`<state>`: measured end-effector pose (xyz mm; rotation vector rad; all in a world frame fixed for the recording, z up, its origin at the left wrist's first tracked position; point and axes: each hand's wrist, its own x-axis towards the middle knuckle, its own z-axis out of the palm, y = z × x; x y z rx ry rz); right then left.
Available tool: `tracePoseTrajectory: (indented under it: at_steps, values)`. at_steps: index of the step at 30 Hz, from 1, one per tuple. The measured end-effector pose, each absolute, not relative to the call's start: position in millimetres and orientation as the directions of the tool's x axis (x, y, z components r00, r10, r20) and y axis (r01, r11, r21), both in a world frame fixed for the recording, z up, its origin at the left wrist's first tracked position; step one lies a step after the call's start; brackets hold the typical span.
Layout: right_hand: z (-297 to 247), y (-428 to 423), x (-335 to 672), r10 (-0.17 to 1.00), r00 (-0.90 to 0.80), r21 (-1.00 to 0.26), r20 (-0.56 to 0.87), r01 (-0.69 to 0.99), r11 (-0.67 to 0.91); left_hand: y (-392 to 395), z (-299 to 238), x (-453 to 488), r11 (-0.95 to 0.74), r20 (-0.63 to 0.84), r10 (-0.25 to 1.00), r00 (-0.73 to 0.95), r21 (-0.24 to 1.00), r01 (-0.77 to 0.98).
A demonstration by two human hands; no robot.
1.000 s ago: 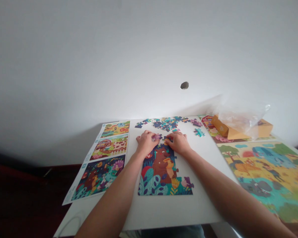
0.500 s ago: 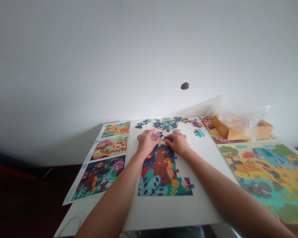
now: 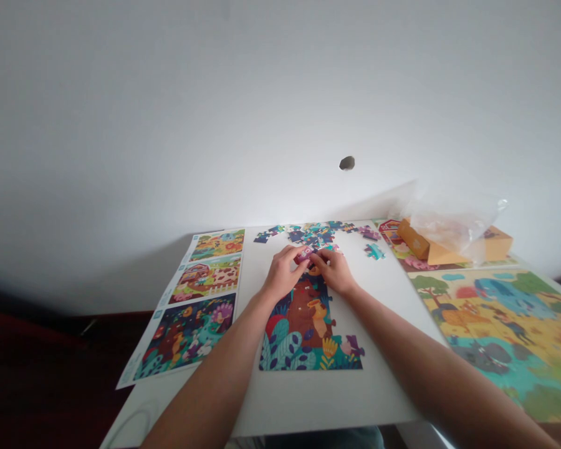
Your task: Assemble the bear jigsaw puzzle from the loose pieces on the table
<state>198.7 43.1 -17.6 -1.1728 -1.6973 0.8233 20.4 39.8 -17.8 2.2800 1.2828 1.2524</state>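
Observation:
A partly built jigsaw puzzle (image 3: 308,333) showing a brown bear among leaves lies on the white table (image 3: 388,374). My left hand (image 3: 283,274) and my right hand (image 3: 335,269) meet at the puzzle's top edge. Both pinch a small purple puzzle piece (image 3: 305,254) between their fingertips. A heap of loose puzzle pieces (image 3: 315,233) lies just beyond my hands, near the wall.
A reference sheet (image 3: 194,302) with three pictures lies on the left. A finished large puzzle (image 3: 505,330) covers the right side. Behind it stand an orange cardboard box (image 3: 442,249) and a clear plastic bag (image 3: 453,218). A lone teal piece (image 3: 374,251) lies to the right.
My left hand has moved right with the purple piece to meet my right hand, which has lifted its fingertips onto the same piece at the puzzle's top edge.

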Motion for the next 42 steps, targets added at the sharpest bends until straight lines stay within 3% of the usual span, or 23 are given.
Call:
tracePoseTrajectory:
  at_steps: [7,12,25,34,37,42]
  values:
    - [-23.1,49.1,200.5,0.946,-0.082,-0.909,0.313,0.262,0.324,39.1,-18.2,20.3,-0.549,0.509,0.831,0.225,0.686,0.477]
    - [-27.0,53.6,202.6,0.943,-0.053,-0.913,0.328,0.238,0.331,39.3,-19.6,20.0,-0.577,0.501,0.815,0.290,0.659,0.482]
    - [-23.4,52.7,206.4,0.942,-0.088,-0.901,0.325,0.274,0.337,42.6,-21.8,18.1,-0.566,0.533,0.810,0.245,0.599,0.566]
    - [-21.2,53.8,209.6,0.946,-0.038,-0.872,0.321,0.378,0.311,40.9,-18.6,18.6,-0.550,0.530,0.814,0.237,0.573,0.608]
    - [-19.2,57.8,219.5,0.936,0.141,-0.836,0.322,0.507,0.211,41.4,-20.8,16.7,-0.514,0.501,0.834,0.232,0.550,0.659]
    - [-18.5,69.1,239.3,0.903,0.380,-0.741,0.198,0.661,-0.116,38.8,-22.3,14.8,-0.497,0.365,0.859,0.359,0.432,0.752]
